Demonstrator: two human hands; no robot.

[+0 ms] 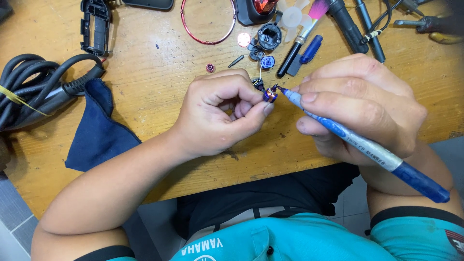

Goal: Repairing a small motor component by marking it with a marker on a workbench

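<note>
Furniture: worn wooden workbench, scuffed and stained.
Floor: grey tiles.
Light: bright, even.

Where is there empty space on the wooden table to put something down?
Bare wood shows between the blue cloth and the left hand, and higher up between the black plastic frame and the red wire ring. It is crowded at the top right, around the pink-bristled brush and the black tools, above the right hand.
</note>
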